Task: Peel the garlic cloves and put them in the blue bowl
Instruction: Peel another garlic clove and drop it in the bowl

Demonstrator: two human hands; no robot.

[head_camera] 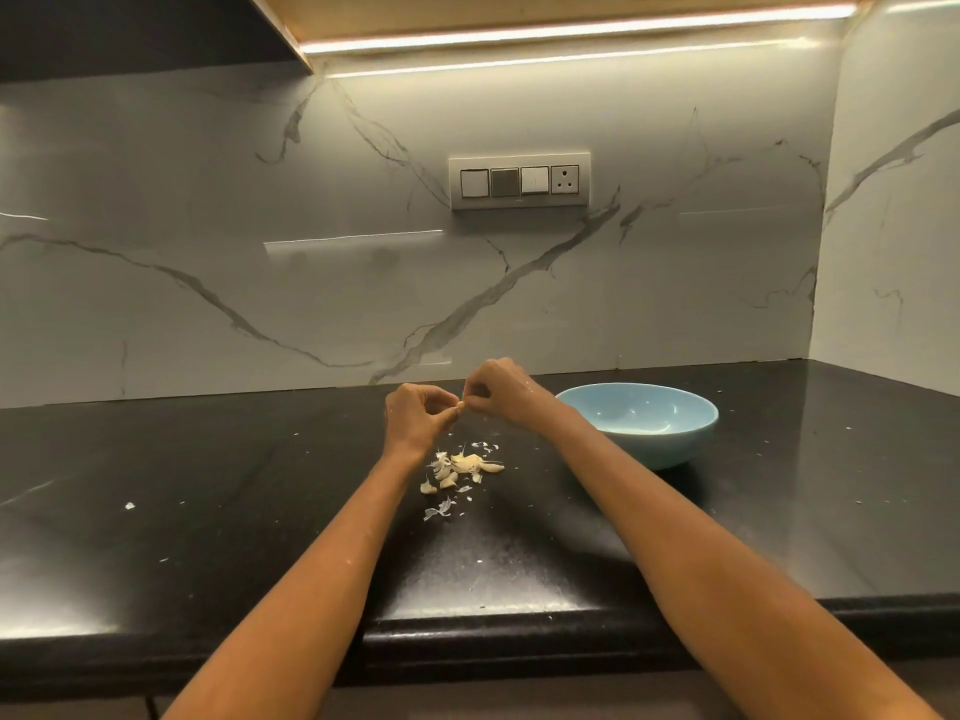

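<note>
A small garlic clove (460, 406) is held in the air between my two hands, above the black counter. My left hand (417, 415) pinches it from the left, and my right hand (500, 389) pinches its right end with the fingertips. Below the hands lies a pile of garlic cloves and papery skins (464, 467) on the counter. The blue bowl (640, 422) stands to the right of my right hand, close to its wrist. I cannot make out any clove inside the bowl.
The black counter (208, 485) carries scattered bits of skin. A marble-look wall rises behind it and at the right corner. A switch panel (519, 181) is fixed on the back wall. The counter's front edge (493, 623) runs below my forearms.
</note>
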